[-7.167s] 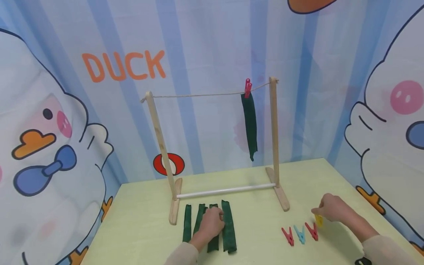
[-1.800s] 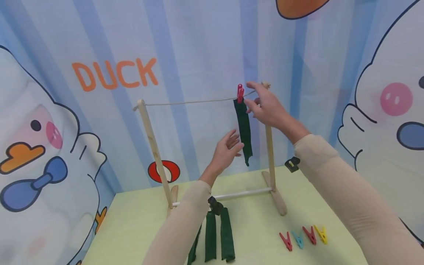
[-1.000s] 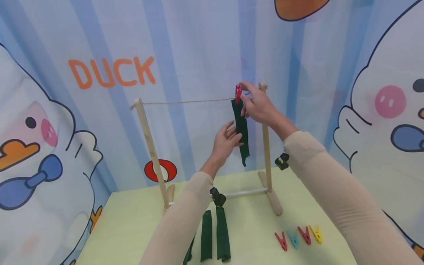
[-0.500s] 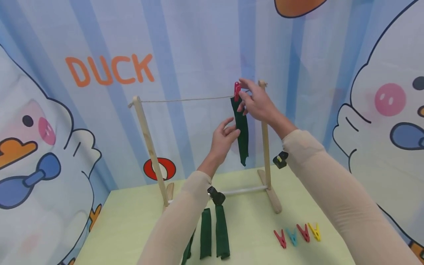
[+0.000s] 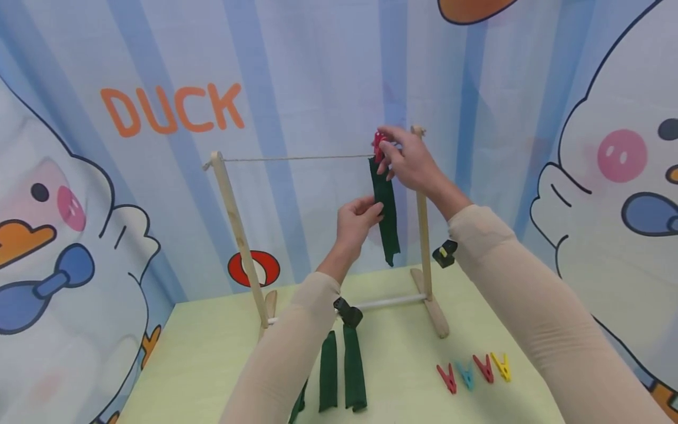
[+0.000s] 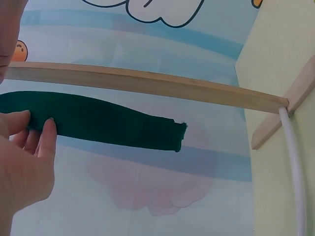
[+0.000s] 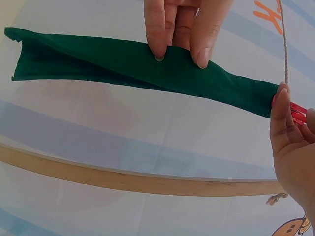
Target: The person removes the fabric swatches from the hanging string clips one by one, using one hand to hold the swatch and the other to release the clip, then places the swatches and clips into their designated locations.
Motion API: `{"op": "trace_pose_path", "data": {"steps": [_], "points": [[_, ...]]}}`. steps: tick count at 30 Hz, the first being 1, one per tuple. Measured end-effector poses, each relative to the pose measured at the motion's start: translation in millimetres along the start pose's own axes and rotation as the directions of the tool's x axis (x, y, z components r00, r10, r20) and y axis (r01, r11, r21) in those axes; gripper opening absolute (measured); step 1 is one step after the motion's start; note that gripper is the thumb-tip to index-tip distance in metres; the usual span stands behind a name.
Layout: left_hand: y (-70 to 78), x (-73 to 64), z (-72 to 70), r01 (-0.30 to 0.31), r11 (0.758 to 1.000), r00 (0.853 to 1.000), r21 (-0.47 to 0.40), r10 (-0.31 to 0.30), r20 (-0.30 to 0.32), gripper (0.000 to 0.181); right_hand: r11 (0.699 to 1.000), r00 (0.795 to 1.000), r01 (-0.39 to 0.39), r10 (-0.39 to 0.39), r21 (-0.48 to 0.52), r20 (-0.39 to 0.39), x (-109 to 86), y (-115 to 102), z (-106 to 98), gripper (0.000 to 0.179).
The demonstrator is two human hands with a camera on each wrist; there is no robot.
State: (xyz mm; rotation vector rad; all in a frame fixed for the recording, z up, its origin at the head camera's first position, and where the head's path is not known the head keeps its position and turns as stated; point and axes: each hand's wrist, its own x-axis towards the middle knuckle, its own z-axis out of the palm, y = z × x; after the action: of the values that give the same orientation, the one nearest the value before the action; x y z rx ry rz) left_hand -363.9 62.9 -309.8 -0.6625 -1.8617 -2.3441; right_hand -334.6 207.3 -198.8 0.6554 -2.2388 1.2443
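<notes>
A dark green cloth strip point(image 5: 389, 229) hangs near the right end of a string line point(image 5: 296, 158), with a red clothespin point(image 5: 378, 141) at its top. My right hand point(image 5: 414, 164) pinches that clothespin between thumb and fingers; in the right wrist view the red clothespin point(image 7: 298, 113) is partly covered by the fingers. Lower down, my left hand point(image 5: 354, 227) pinches the strip's edge about halfway along. The left wrist view has the cloth strip point(image 6: 113, 123) running past the fingertips to a frayed lower end.
A wooden post point(image 5: 425, 241) with a foot stands right of the strip, another post point(image 5: 238, 235) at left. More green strips point(image 5: 355, 371) lie on the yellow table point(image 5: 413, 383), partly hidden by my left sleeve. Red, blue and yellow clothespins point(image 5: 500, 367) lie in a row at right.
Both hands have risen from the table strips and the yellow clothespin to the hanging strip. My right hand has come onto the red clothespin; my left fingers have drawn together on the cloth.
</notes>
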Motion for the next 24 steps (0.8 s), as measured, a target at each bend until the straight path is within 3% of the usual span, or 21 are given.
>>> {"op": "trace_pose_path", "data": {"steps": [6, 16, 24], "points": [[0.6, -1.7, 2.8, 0.015, 1.000, 0.999, 0.007, -0.015, -0.034, 0.026, 1.000, 1.000, 0.010, -0.011, -0.025, -0.016, 0.0, 0.7, 0.8, 0.040], [-0.4, -2.9, 9.3, 0.029, 1.000, 0.998, -0.008, -0.030, -0.056, 0.025, 0.997, 0.992, 0.009, -0.018, -0.071, -0.123, -0.6, -0.3, 1.6, 0.030], [-1.2, -3.3, 1.5, 0.026, 1.000, 0.997, 0.004, -0.026, -0.077, 0.024, 0.998, 0.977, -0.003, -0.011, -0.068, -0.212, 2.7, -1.4, 7.0, 0.024]]}}
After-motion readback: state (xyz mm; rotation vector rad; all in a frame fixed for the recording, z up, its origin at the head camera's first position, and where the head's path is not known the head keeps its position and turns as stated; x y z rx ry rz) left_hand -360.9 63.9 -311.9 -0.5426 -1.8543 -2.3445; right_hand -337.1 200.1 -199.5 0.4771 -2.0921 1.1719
